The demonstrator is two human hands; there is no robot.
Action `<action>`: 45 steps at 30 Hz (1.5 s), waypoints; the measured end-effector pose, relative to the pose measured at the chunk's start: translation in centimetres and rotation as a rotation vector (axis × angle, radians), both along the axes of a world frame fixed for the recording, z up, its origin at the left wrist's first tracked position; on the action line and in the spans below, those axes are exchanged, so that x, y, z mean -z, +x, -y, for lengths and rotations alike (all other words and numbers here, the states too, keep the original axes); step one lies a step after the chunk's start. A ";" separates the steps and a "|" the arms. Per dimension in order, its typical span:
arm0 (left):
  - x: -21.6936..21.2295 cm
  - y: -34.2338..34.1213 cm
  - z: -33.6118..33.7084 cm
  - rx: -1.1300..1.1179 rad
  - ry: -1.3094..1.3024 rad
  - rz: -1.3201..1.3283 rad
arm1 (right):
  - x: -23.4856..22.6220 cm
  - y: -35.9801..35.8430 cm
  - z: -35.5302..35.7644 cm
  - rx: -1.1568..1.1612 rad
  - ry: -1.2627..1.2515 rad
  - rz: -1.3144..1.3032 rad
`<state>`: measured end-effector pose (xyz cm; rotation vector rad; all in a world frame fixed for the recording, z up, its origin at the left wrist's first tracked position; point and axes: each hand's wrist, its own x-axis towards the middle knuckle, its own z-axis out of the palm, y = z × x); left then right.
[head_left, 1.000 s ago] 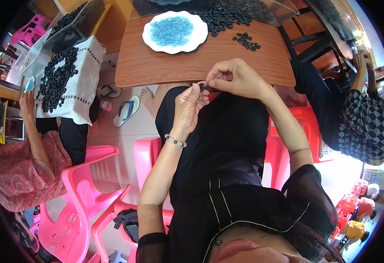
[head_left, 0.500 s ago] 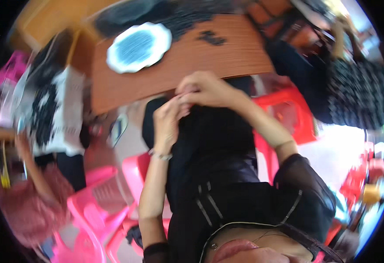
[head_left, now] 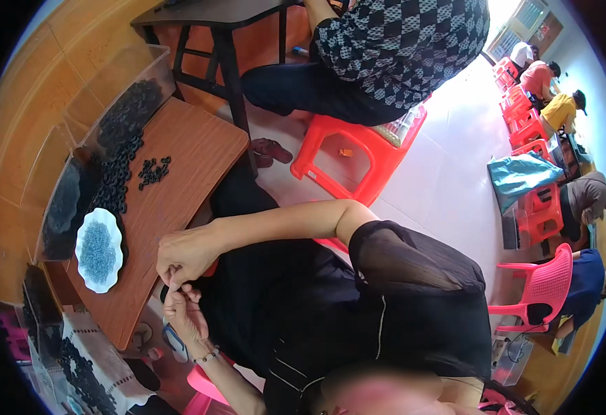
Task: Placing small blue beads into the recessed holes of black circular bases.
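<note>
My right hand [head_left: 185,254] and my left hand [head_left: 187,312] meet fingertip to fingertip over my lap, just off the edge of the brown wooden table [head_left: 185,159]. Both pinch one small part, too tiny to make out. A beaded bracelet [head_left: 207,357] circles my left wrist. On the table, closest to my hands, is a white scalloped plate [head_left: 81,273] of small blue pieces. Farther off lie a few loose black rings [head_left: 153,171] and a long heap of black rings [head_left: 117,162].
A clear plastic bin [head_left: 120,86] stands at the table's far side. A person in a checked top [head_left: 400,41] sits on a red stool [head_left: 358,155]. A pink chair [head_left: 539,278] and more seated people are at the right. A white cloth with black rings [head_left: 85,370] lies lower left.
The view has swung and tilted, so the table now lies at the left and the room at the right. My hands stay pinched together in front of me.
</note>
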<state>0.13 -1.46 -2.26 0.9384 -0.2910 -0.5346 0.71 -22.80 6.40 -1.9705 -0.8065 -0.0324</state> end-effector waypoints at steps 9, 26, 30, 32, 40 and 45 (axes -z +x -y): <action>-0.3 -0.4 0.1 0.024 0.001 -0.054 | 0.4 0.4 0.0 -0.024 -0.060 0.063; -0.5 0.2 -0.3 -0.113 0.007 -0.129 | -0.3 8.5 14.1 0.721 -0.334 0.052; -0.2 -0.1 -0.2 -0.130 0.047 -0.148 | 1.0 9.1 15.3 0.662 -0.229 -0.048; -0.2 -0.3 -0.1 -0.141 0.058 -0.154 | 1.3 9.5 14.9 0.650 -0.273 -0.003; -0.2 -0.4 0.2 -0.169 0.143 -0.085 | 1.8 10.9 14.6 0.711 -0.380 -0.004; -0.8 -0.4 0.4 -0.189 0.179 -0.071 | 1.5 11.3 14.5 0.621 -0.351 0.056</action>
